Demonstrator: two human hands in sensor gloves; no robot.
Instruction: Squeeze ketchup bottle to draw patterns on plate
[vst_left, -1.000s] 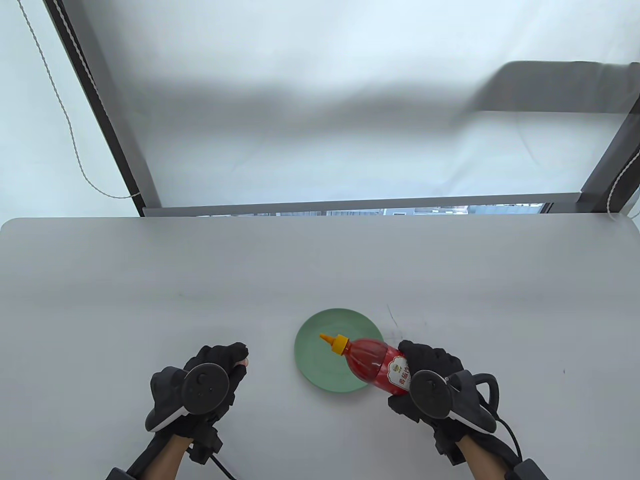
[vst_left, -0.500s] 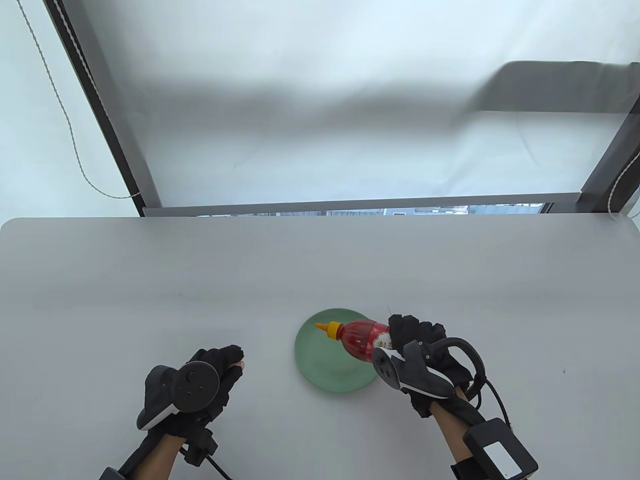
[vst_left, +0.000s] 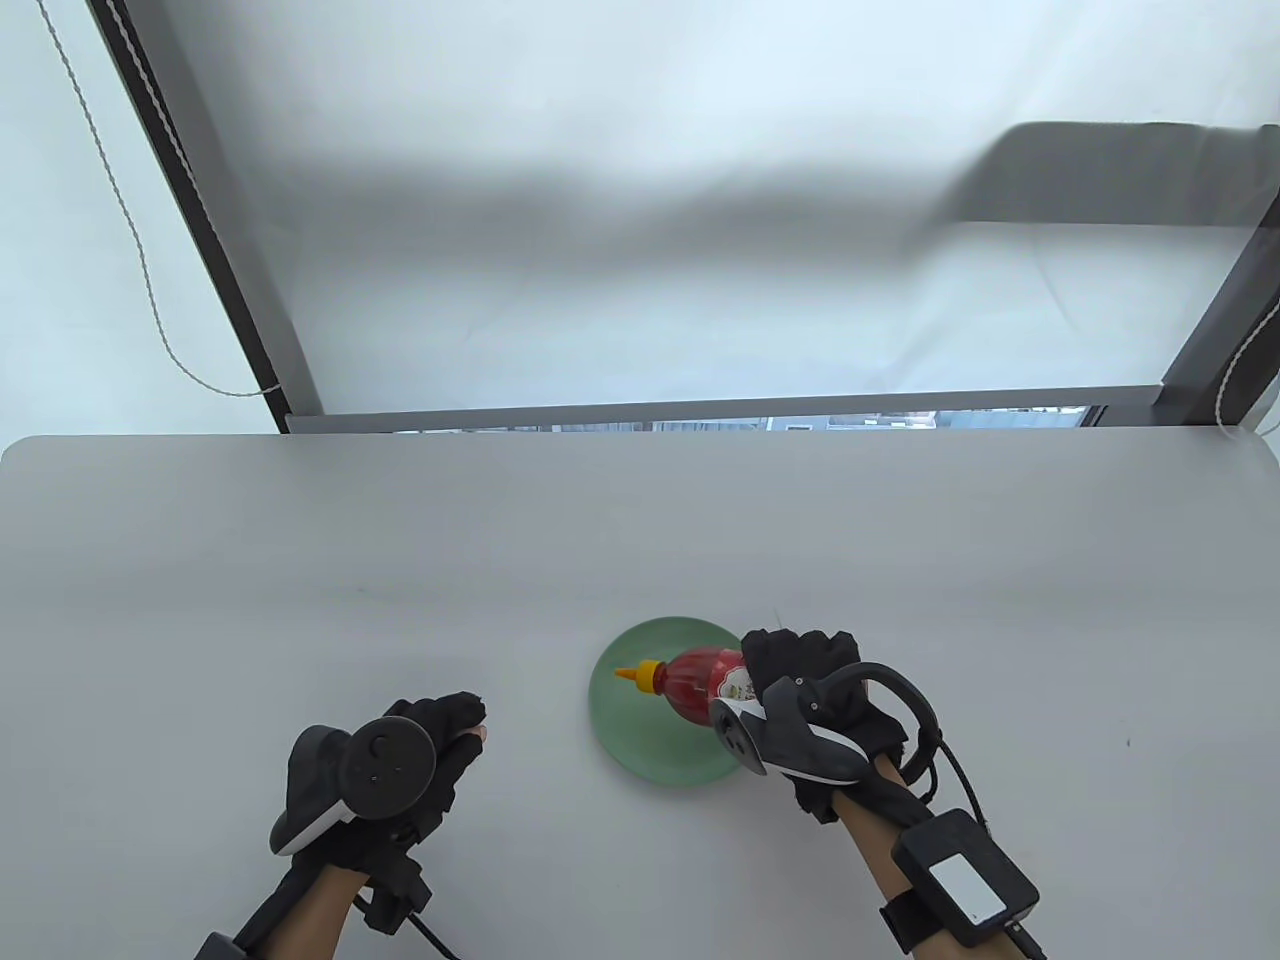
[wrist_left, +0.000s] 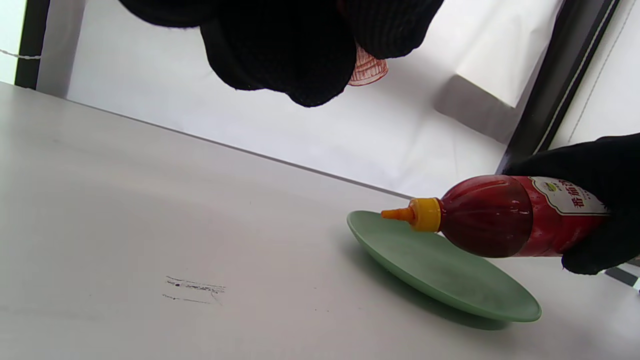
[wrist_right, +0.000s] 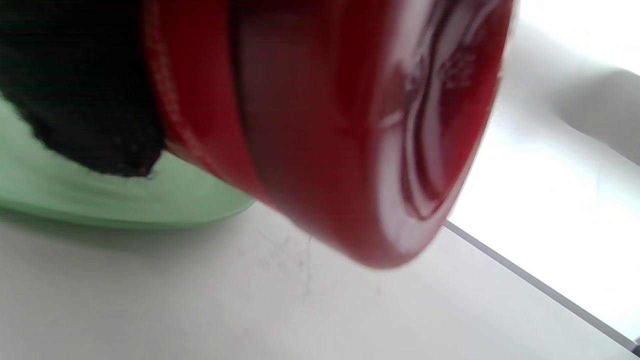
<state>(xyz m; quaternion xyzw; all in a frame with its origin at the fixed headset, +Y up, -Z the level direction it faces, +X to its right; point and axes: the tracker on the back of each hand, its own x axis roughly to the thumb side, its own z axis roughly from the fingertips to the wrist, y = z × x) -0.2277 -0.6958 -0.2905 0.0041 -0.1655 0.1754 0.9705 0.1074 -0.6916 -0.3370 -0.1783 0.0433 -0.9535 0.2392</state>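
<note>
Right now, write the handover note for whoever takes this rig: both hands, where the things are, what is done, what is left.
Right hand: grips the ketchup bottle around its labelled body, bottle lying near level above the plate, orange nozzle pointing toward the left hand's side.
Left hand: rests on the table left of the plate, fingers curled, holding nothing visible.
Green plate: on the table between the hands, no ketchup on it.
Done: bottle picked up and brought over the plate.
Left: tip the nozzle down, squeeze, draw the pattern.
</note>
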